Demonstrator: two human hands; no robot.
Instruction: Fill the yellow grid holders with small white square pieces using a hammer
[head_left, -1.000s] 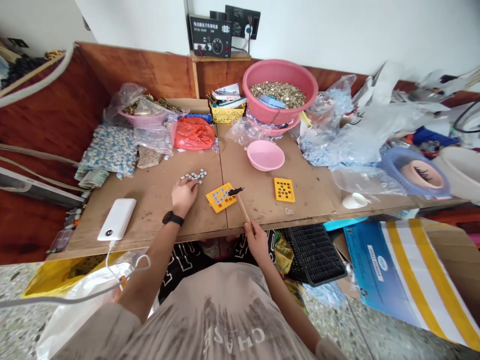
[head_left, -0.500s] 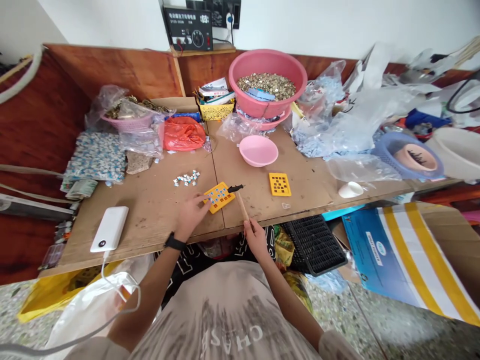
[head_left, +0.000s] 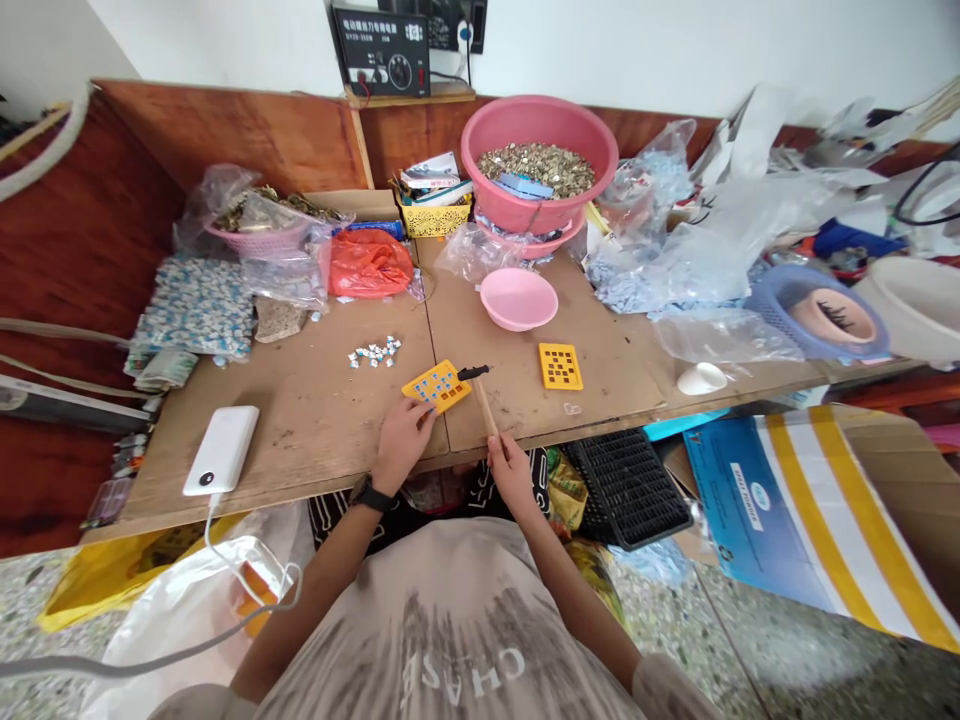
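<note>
A yellow slotted plate lies tilted on the cardboard-covered bench, with small blue-and-white pieces in many slots. My left hand, a black watch on its wrist, is at the plate's near left edge. Its fingers are drawn together over the front row; whatever is between them is too small to make out. My right hand grips the wooden handle of a hammer, whose black head rests by the plate's right corner. Beyond the plate lies a loose cluster of small blue-and-white pieces.
A second yellow plate lies to the right, a pink bowl behind. A large pink basin holds metal pieces. A white power bank lies left, its cable hanging over the edge. A white cup lies right.
My left hand has moved right and toward me, from the plate's left side to its front edge. The plate has turned slightly. My right hand keeps the hammer in nearly the same place.
</note>
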